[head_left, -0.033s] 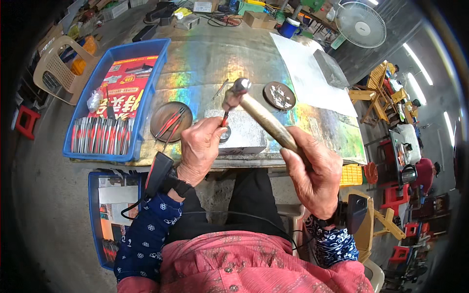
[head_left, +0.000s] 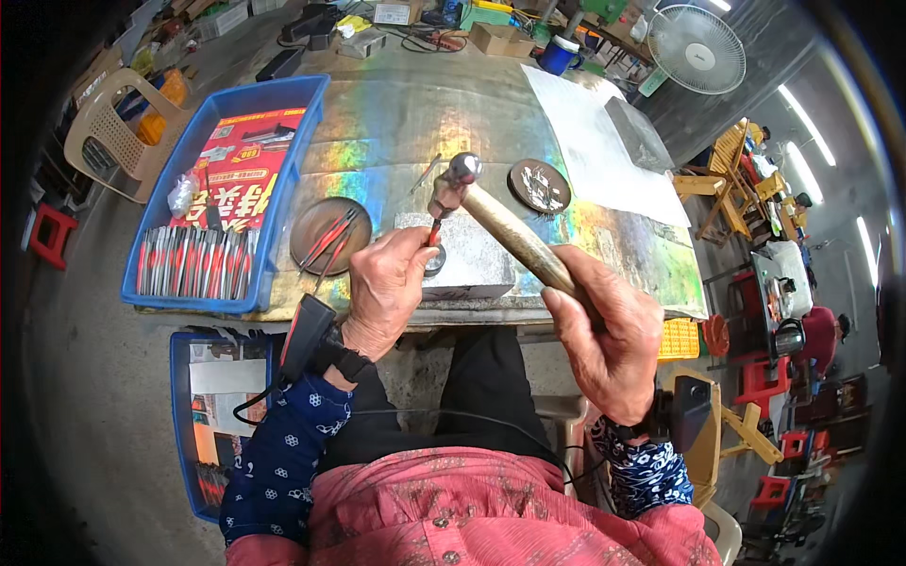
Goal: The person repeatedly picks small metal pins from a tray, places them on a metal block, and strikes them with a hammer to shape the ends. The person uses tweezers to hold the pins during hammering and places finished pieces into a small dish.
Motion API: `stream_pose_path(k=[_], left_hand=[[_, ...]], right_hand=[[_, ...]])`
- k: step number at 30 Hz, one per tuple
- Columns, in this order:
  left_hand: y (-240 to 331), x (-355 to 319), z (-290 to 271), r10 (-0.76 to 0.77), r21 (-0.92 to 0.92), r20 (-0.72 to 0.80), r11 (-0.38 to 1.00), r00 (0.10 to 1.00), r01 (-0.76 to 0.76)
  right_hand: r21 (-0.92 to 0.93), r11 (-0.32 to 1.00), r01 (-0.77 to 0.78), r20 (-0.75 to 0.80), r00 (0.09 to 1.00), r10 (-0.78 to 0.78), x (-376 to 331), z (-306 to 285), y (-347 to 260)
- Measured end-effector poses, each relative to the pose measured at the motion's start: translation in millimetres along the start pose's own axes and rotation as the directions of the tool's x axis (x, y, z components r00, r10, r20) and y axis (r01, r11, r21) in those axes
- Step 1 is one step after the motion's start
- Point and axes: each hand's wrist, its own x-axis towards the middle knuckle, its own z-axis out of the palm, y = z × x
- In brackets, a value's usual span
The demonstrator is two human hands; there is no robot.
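Observation:
My right hand (head_left: 609, 335) is wrapped round the wooden handle of a ball-peen hammer (head_left: 514, 231). The hammer's metal head is directly over my left hand (head_left: 387, 278), at the top of a slim red-and-dark piece (head_left: 435, 230). Whether they touch I cannot tell. My left fingers pinch this piece upright, and they hide most of it. Below the fingertips, a small round dark metal part (head_left: 435, 260) sits on a pale stone-like block (head_left: 477, 255) at the table's near edge.
Left of my hand, a brown dish (head_left: 304, 247) holds several red-and-dark slim pieces. A blue bin (head_left: 316, 113) farther left holds rows of similar ones. A round dish of small pale pieces (head_left: 540, 186) stands beyond the hammer. White paper (head_left: 576, 118) and a grey block (head_left: 637, 132) lie at right.

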Motion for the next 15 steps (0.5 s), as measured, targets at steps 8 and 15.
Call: stream_pose_path(k=[8,15], left_hand=[[-1.2,-0.3,1.0,-0.018,-0.035,-0.001,0.999,1.000,0.018],[-4.4,-0.7,1.3,-0.001,-0.012,0.000,1.000,1.000,0.001]], right_hand=[[-0.019,0.997,0.081,-0.064,0.995,-0.082,5.8,2.9,4.6],[0.046,0.994,-0.095,0.031,0.995,0.093,5.4,-3.6,2.6]])
